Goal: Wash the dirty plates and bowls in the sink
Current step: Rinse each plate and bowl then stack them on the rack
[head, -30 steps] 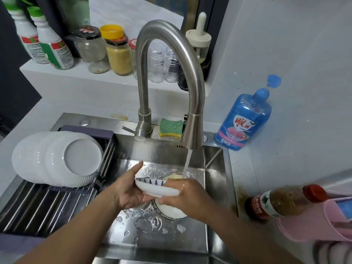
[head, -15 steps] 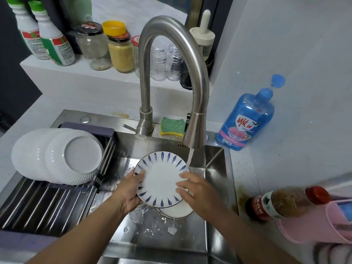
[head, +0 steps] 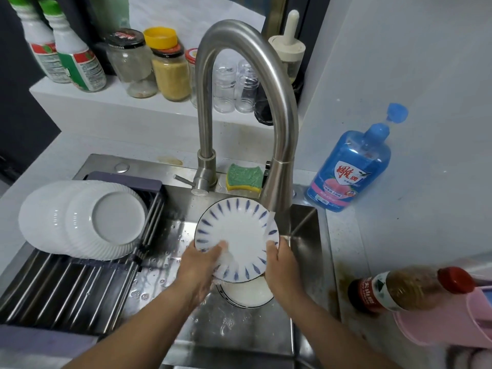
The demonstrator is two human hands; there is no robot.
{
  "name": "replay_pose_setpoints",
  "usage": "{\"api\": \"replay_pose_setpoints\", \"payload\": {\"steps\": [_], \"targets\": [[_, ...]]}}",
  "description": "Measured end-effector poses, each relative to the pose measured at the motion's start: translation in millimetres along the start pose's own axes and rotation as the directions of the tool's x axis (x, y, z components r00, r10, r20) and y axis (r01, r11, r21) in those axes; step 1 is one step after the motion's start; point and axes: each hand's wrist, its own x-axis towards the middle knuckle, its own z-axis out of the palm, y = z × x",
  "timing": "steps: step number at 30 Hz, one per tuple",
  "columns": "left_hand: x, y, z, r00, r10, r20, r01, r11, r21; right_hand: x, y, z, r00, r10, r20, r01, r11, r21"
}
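Raised and tipped upright since earlier frame: round white ceramic plate with blue dashes (head: 237, 230), lower rim grasped by left hand (head: 198, 265) and right hand (head: 283, 265) fingers, over steel sink (head: 306, 227). Water stream (head: 271, 222) lands just above right fingers. Rinsing step; next likely needs rotating plate.

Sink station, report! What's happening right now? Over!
Both left hand and right hand grip the blue-patterned plate under the running faucet. One more dish below in the sink. Nothing in the way. Over.

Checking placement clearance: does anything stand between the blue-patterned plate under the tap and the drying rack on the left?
Nothing visible does. Only open space lies between the blue-patterned white plate and the metal-bar drying rack; overlapping white ribbed plates cover only its rear part.
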Motion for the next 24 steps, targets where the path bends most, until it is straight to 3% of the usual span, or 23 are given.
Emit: {"api": "replay_pose_setpoints", "payload": {"steps": [3,6,9,12,14,16,18,21,24], "targets": [[-30,-16,16,0.987,-0.052,0.154,0.052,0.999,0.007,-7,10,22,0.989,0.142,-0.038,-0.128,0.960,0.248],[-27,-22,16,0.992,-0.037,0.119,0.039,0.999,-0.017,-8,13,25,0.987,0.157,0.020,-0.154,0.923,0.353],[-12,-8,4,0.996,0.000,0.094,-0.009,0.996,0.094,-3,9,15,0.990,0.124,0.074,-0.138,0.960,0.242],[-2,25,-8,0.984,0.034,0.173,-0.091,0.939,0.330,20,-2,-1,0.995,0.061,0.077,-0.064,0.997,0.034],[7,46,-18,0.971,-0.023,0.239,-0.092,0.882,0.462,27,-15,-17,0.989,0.072,0.130,-0.062,0.995,-0.080],[10,57,-22,0.959,-0.092,0.269,-0.072,0.836,0.544,27,-19,-25,0.979,0.099,0.181,-0.085,0.993,-0.086],[2,50,-21,0.960,-0.101,0.262,-0.028,0.895,0.445,20,-12,-18,0.979,0.129,0.161,-0.126,0.992,-0.031],[-26,17,-12,0.965,-0.070,0.253,0.022,0.982,0.190,2,0,12,0.971,0.226,0.077,-0.238,0.944,0.231],[-38,-6,-6,0.982,0.001,0.190,-0.037,0.982,0.186,-12,0,26,0.937,0.336,0.093,-0.346,0.863,0.367]]}}
